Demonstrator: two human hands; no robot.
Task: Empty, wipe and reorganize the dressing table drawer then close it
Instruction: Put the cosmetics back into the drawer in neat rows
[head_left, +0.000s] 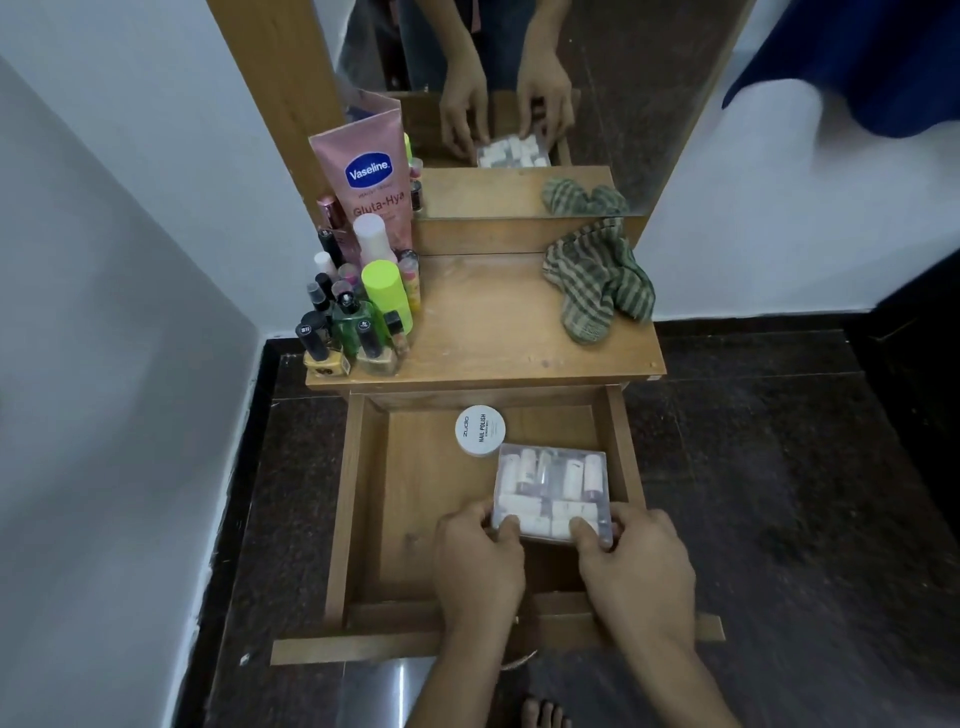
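Note:
The wooden drawer (363, 499) of the dressing table is pulled fully open. In its right part lies a clear plastic box (550, 483) of small white bottles. My left hand (480, 558) grips the box's near left corner and my right hand (634, 566) grips its near right corner. A round white nail polish remover tub (480, 430) sits at the back of the drawer, touching the box's far left corner. The drawer's left half is bare wood.
On the table top (483, 322) a cluster of cosmetics stands at the left: a pink Vaseline tube (366, 176), a neon green bottle (387, 296), several nail polish bottles (343, 338). A green striped cloth (597, 280) lies at the right. A mirror (519, 78) stands behind. Dark floor surrounds.

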